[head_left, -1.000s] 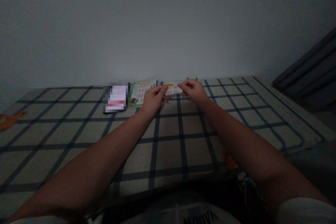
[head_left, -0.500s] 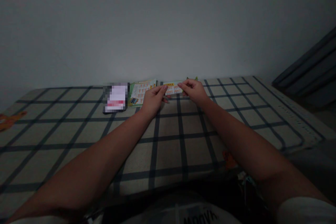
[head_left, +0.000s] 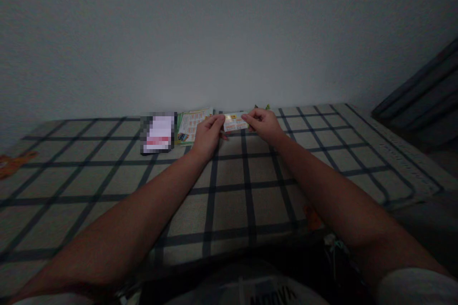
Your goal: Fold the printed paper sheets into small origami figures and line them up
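A small printed leaflet [head_left: 235, 124], white with a yellow heading and orange-red text, is stretched between my two hands above the checked cloth. My left hand [head_left: 208, 134] pinches its left end between thumb and fingers. The thumb and fingers of my right hand [head_left: 264, 123] close on the right end. Just left of my left hand lies a pile of printed leaflets [head_left: 195, 124] with green edges, partly hidden by that hand. A bit of something green [head_left: 267, 106] shows behind my right hand; its kind is hidden.
A dark-edged, phone-like thing [head_left: 157, 131] with a bright, pixelated face lies left of the pile. The cloth with dark blue lines [head_left: 229, 205] covers the surface up to a plain wall [head_left: 229, 33]. Orange figures [head_left: 16, 164] mark the cloth at the left.
The leaflet has tilted slightly, so more of its printed face shows and its heading catches the light. My left hand has shifted a little; both hands keep their hold.
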Demonstrator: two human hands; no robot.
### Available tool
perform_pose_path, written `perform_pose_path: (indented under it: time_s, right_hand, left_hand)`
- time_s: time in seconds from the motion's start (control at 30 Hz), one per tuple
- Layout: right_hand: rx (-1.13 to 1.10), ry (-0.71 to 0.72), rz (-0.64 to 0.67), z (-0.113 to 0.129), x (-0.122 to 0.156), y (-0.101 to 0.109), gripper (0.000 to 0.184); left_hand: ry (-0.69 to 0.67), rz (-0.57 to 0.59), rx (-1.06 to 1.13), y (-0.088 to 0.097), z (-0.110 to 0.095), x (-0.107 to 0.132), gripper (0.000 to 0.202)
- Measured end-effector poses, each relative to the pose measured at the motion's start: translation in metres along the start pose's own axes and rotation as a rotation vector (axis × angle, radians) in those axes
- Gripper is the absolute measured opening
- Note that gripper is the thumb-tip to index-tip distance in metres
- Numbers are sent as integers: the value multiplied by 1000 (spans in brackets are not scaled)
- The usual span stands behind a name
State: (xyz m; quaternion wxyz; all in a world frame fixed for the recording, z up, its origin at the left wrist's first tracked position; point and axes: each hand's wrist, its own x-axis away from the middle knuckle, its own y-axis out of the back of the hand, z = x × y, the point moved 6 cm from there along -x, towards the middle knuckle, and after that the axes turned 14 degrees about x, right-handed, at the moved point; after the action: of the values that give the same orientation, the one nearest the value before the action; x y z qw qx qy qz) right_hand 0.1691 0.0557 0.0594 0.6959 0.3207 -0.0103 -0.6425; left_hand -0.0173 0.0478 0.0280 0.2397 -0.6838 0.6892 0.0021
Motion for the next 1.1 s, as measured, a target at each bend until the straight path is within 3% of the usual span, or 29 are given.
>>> perform_pose_path:
  time_s: [0.1, 0.3, 0.6, 0.77, 0.87, 1.0, 1.1]
  right_hand:
    - [-10, 8, 9, 0, 0, -1, 49]
    - [-33, 0, 45, 2, 1, -2, 51]
    - [-98, 24, 124, -4, -3, -9, 40]
    - [-131, 22, 108, -8, -5, -11, 42]
    - [-137, 45, 86, -7, -6, -10, 42]
    - [-126, 71, 36, -6, -5, -6, 41]
    - [-89, 104, -4, -4, -5, -2, 38]
  left_hand:
    - [-69, -48, -91, 4, -4, -1, 34]
    - [-210, -38, -280, 5, -15, 1, 28]
    - [-295, -42, -464, 0, -28, 8, 26]
    - [-304, -23, -450, -2, -30, 10, 26]
    - [-232, -18, -317, 0, -23, 6, 26]
    - [29, 88, -40, -5, -5, 3, 44]
    - [136, 187, -63, -14, 0, 7, 43]
